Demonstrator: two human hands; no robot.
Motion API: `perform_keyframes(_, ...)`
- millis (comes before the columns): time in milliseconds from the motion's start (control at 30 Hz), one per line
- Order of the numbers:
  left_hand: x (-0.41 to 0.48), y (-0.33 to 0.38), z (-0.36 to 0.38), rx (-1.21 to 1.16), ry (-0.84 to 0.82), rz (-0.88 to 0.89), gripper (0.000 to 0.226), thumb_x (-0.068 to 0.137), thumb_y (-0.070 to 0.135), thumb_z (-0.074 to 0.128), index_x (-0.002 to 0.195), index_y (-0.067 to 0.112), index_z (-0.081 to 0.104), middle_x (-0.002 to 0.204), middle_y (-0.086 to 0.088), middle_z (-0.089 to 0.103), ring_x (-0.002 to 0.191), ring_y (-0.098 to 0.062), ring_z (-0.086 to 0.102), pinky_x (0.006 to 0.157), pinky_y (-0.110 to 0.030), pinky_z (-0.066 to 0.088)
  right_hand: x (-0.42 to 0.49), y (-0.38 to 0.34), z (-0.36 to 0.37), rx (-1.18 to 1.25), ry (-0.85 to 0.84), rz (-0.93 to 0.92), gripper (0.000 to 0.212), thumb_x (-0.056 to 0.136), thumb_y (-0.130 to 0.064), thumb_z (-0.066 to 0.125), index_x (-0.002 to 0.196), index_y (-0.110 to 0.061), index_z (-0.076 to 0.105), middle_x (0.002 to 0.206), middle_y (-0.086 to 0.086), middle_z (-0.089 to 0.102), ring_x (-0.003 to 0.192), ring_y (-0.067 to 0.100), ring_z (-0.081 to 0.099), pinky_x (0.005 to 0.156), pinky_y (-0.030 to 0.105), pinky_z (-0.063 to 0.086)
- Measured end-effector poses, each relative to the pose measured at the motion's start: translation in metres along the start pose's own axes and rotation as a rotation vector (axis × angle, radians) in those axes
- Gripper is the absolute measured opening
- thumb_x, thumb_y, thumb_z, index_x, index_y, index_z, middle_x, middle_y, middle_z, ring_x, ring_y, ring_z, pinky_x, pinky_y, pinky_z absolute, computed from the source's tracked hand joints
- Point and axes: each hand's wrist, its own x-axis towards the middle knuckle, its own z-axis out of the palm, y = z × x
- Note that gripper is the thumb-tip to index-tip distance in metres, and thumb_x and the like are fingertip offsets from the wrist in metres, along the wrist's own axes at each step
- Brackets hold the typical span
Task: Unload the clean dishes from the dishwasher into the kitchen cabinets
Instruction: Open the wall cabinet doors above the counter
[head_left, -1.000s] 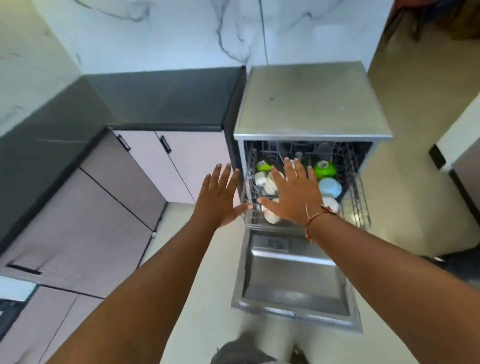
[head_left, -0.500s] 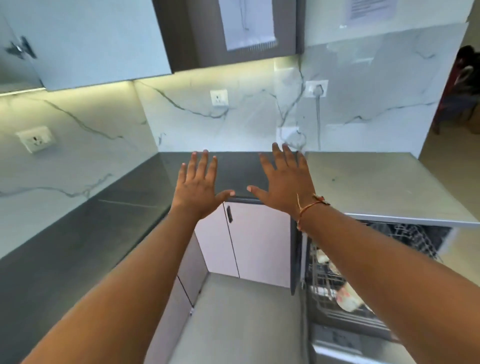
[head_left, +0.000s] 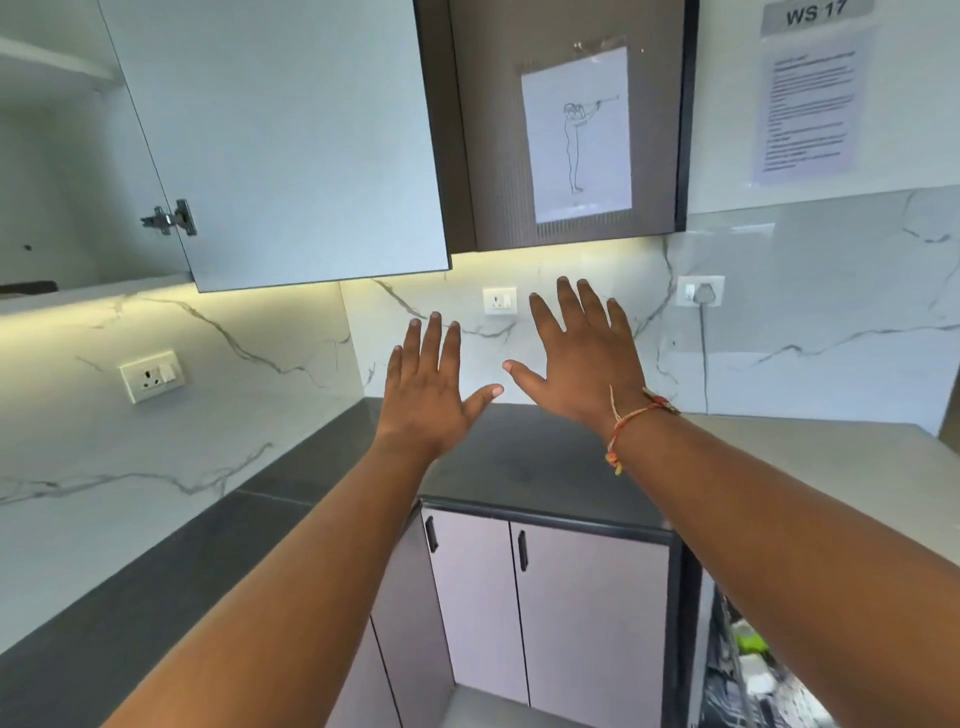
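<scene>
Above the dark grey stone countertop, we are holding both arms straight out with nothing in either hand. Our left hand is lying flat and wide, fingers straight, thumb angled toward our right hand, which is showing the same wide, flat spread. The 2 thumb tips are near each other but apart. A red-and-orange thread bracelet is circling the right wrist. Up at the left, the pale blue-grey upper cabinet door is standing open, and beside it the dark brown ribbed cabinet is carrying a taped paper line drawing. Down at the lower right edge, beneath our right forearm, the wire dishwasher rack is holding a lime-green dish and some blurred white dishes. Below the counter, 2 mauve lower cabinet doors with black handles are sitting closed.
</scene>
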Motion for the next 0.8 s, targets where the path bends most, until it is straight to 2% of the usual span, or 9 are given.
perform_keyframes(367,0.144,0.02,0.099,-0.1,0.03,0.022,0.088,0.088,0.076,0.007,0.157,0.022,-0.003,0.164,-0.002,-0.013,0.151,-0.025,-0.013,0.117,-0.041,-0.007,0.124,0.035,0.095,-0.019,0.001,0.03,0.087,0.086,-0.078,0.02,0.157,-0.027,0.016,0.166,0.011,0.01,0.152,0.035,0.01,0.121,0.056,0.014)
perform_keyframes(500,0.192,0.027,0.138,-0.17,0.065,0.009,0.089,0.088,0.075,0.007,0.158,0.02,0.004,0.165,-0.003,-0.005,0.152,-0.025,-0.006,0.118,-0.039,-0.002,0.169,0.051,0.129,-0.047,0.003,0.017,0.086,0.088,-0.077,0.021,0.157,-0.027,0.017,0.165,0.011,0.012,0.152,0.035,0.011,0.121,0.056,0.015)
perform_keyframes(633,0.238,0.032,0.177,-0.244,0.07,-0.032,0.083,0.093,0.07,0.022,0.157,0.018,0.01,0.165,-0.005,0.002,0.152,-0.026,0.001,0.12,-0.04,0.006,0.204,0.063,0.161,-0.047,0.028,0.028,0.085,0.088,-0.075,0.024,0.156,-0.024,0.022,0.164,0.013,0.016,0.151,0.036,0.015,0.12,0.057,0.017)
perform_keyframes(800,0.31,0.041,0.226,-0.46,0.055,-0.083,0.081,0.096,0.062,0.036,0.156,0.012,0.013,0.164,-0.007,0.009,0.151,-0.028,0.009,0.12,-0.042,0.015,0.248,0.083,0.206,-0.08,0.035,0.066,0.085,0.088,-0.073,0.019,0.156,-0.022,0.024,0.163,0.015,0.018,0.15,0.037,0.017,0.119,0.057,0.019)
